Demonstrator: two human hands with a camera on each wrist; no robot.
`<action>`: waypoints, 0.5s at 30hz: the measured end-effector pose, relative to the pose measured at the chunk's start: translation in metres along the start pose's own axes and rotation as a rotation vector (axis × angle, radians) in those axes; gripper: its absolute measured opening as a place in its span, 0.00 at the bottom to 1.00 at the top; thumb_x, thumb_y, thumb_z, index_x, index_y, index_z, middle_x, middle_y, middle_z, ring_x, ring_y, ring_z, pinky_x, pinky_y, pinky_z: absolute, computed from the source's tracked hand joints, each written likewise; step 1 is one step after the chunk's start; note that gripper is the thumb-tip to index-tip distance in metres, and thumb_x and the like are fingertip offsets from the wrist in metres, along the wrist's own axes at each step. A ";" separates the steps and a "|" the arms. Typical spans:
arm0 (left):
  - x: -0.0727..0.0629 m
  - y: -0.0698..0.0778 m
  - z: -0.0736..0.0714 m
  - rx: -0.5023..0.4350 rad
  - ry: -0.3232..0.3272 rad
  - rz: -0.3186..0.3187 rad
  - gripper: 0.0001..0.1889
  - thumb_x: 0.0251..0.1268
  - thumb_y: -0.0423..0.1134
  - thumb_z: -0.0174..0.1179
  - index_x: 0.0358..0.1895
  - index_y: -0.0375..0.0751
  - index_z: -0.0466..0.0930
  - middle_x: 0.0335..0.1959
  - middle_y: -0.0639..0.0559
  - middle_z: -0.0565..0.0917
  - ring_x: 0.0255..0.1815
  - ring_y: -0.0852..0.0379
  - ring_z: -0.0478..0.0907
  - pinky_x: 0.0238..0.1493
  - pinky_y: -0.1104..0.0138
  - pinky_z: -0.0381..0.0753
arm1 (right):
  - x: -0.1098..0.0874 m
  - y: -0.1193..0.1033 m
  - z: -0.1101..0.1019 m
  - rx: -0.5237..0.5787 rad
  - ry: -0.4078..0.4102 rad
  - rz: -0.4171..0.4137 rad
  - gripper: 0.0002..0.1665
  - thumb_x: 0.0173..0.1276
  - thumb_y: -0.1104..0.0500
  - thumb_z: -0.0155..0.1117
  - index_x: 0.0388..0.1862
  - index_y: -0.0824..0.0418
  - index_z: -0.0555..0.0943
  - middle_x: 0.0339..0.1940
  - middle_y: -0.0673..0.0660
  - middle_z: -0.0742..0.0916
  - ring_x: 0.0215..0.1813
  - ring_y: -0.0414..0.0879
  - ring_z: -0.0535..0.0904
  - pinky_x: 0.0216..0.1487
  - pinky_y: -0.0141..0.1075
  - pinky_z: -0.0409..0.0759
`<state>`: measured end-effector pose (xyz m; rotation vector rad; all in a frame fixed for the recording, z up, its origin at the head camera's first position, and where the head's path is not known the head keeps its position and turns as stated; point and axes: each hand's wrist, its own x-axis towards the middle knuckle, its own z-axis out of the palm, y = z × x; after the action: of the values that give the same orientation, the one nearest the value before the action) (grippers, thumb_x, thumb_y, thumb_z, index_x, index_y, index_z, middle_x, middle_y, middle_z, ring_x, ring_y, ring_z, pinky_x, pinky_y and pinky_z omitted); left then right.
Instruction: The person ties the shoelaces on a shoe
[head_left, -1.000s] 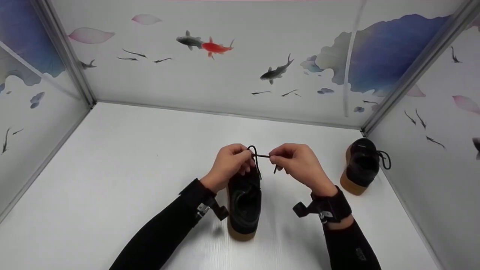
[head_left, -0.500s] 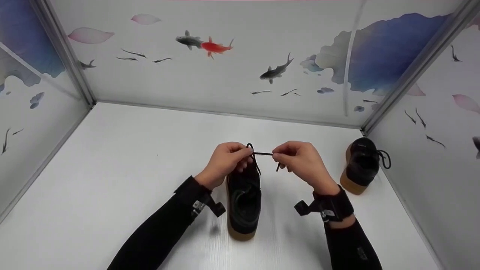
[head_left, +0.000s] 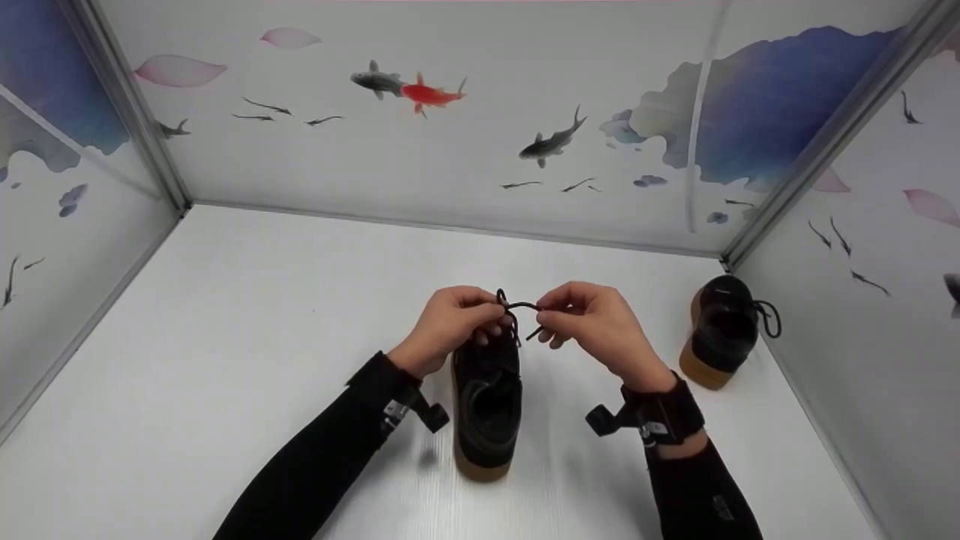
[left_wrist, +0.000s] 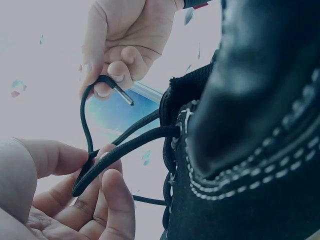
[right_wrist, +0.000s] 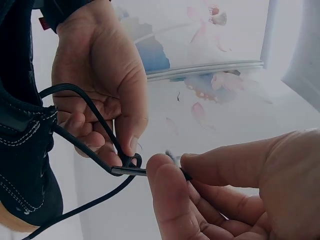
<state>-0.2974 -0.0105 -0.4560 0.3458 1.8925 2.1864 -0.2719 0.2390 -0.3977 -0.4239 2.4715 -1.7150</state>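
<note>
A black shoe (head_left: 487,420) with a tan sole stands on the white surface, its toe away from me. Over its front, my left hand (head_left: 465,319) pinches the black shoelace (left_wrist: 125,147) between thumb and fingers where strands cross, with a loop sticking up. To the right, my right hand (head_left: 589,319) pinches another stretch of that lace near its end. A short length spans the two hands with a slight bow. From the right fingers a metal-tipped end (left_wrist: 125,95) pokes out in the left wrist view. White stitching edges the shoe's eyelets in both wrist views.
A second black shoe (head_left: 724,322) with a tan sole stands at the right near the side wall, a lace loop (head_left: 769,319) hanging off its side. White panels painted with fish and petals enclose the white surface (head_left: 247,352) at the back and sides.
My right hand first drew slightly right, pulling the lace straight, then came back left. The lace between the hands now bows, and its free end points down to the left.
</note>
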 end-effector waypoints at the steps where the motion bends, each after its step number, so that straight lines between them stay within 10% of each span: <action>1: 0.000 0.000 0.000 -0.001 0.002 0.004 0.09 0.76 0.34 0.69 0.51 0.33 0.90 0.38 0.44 0.94 0.33 0.57 0.87 0.35 0.68 0.86 | 0.000 0.000 0.001 0.009 -0.004 -0.002 0.10 0.73 0.63 0.77 0.50 0.65 0.90 0.44 0.64 0.92 0.38 0.55 0.93 0.41 0.43 0.92; 15: 0.001 -0.002 0.000 -0.010 0.009 0.017 0.08 0.74 0.33 0.68 0.49 0.33 0.91 0.37 0.44 0.93 0.33 0.57 0.87 0.34 0.69 0.85 | -0.001 -0.002 0.011 0.037 -0.059 -0.012 0.11 0.73 0.64 0.77 0.50 0.67 0.88 0.41 0.64 0.93 0.40 0.62 0.94 0.43 0.45 0.93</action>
<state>-0.2980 -0.0098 -0.4577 0.3531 1.8899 2.2108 -0.2679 0.2282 -0.3997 -0.4790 2.3979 -1.7240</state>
